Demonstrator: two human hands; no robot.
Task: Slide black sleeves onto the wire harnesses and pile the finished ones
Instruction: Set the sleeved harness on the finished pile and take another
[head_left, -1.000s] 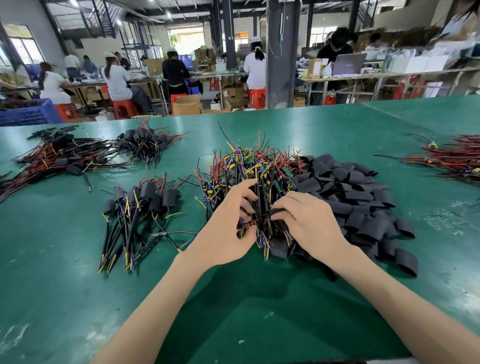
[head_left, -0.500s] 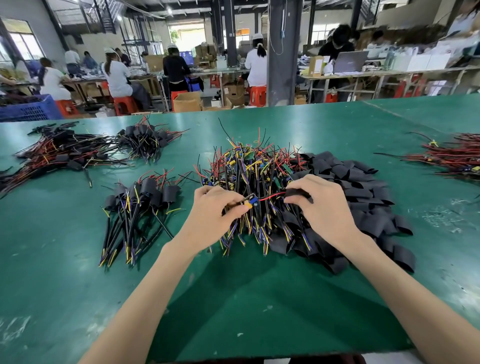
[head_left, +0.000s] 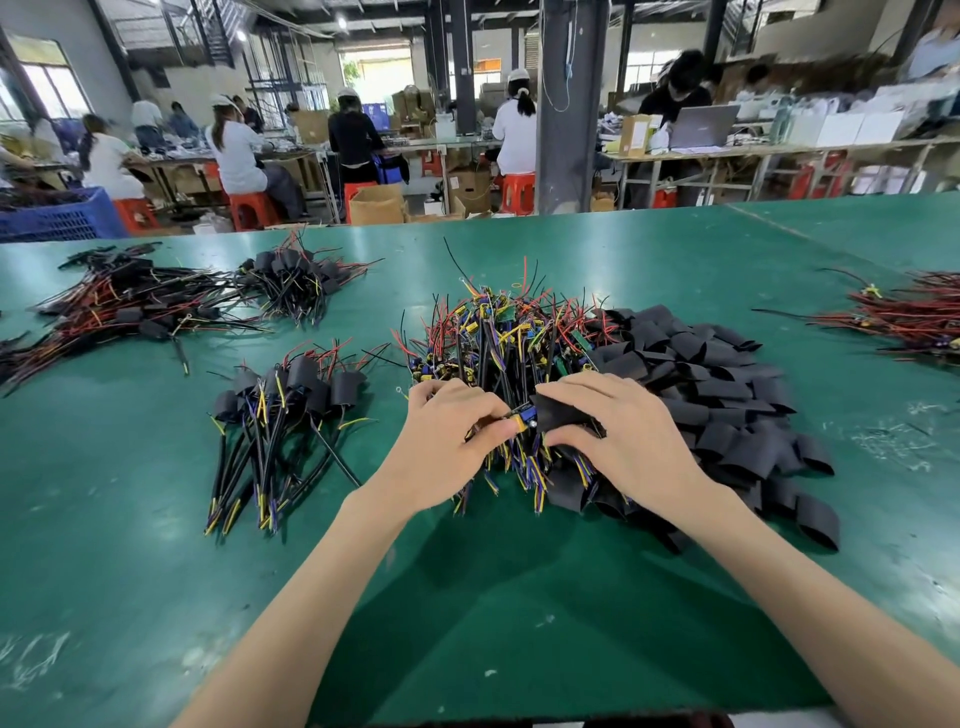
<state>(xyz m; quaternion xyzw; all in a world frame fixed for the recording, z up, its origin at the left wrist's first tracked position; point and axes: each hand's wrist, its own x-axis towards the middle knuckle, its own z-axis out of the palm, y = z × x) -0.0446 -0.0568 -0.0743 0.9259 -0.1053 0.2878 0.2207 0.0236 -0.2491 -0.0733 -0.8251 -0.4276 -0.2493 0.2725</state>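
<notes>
Black sleeve (head_left: 562, 411) pinched in R hand (head_left: 631, 441), mouth facing left, L hand (head_left: 444, 447) pinching harness (head_left: 523, 415) end pointing right

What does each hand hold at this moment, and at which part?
The left hand pinches a wire harness at its blue and yellow connector end. The right hand grips a black sleeve around its middle.

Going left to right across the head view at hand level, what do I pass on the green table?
Pile of sleeved harnesses → left hand, pinching a wire harness → right hand, holding a black sleeve → heap of loose black sleeves → bundle of red wires, farther back.
</notes>
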